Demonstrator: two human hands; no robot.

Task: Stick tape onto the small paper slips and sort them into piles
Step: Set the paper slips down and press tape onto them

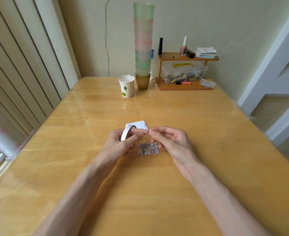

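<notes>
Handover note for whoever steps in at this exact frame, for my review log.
Left hand holds the tape roll.
Right hand pinches what looks like its free end.
Patterned slip lies on the table below the hands; white slips lie just beyond them.
Done: no tape shows on the patterned slip.
Left: tear a piece, stick it on, sort.

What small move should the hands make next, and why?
Probably the right hand should draw a short length off the tape roll held by the left hand: it seems to pinch the roll's free end already, and the patterned paper slip lies just below.
</notes>
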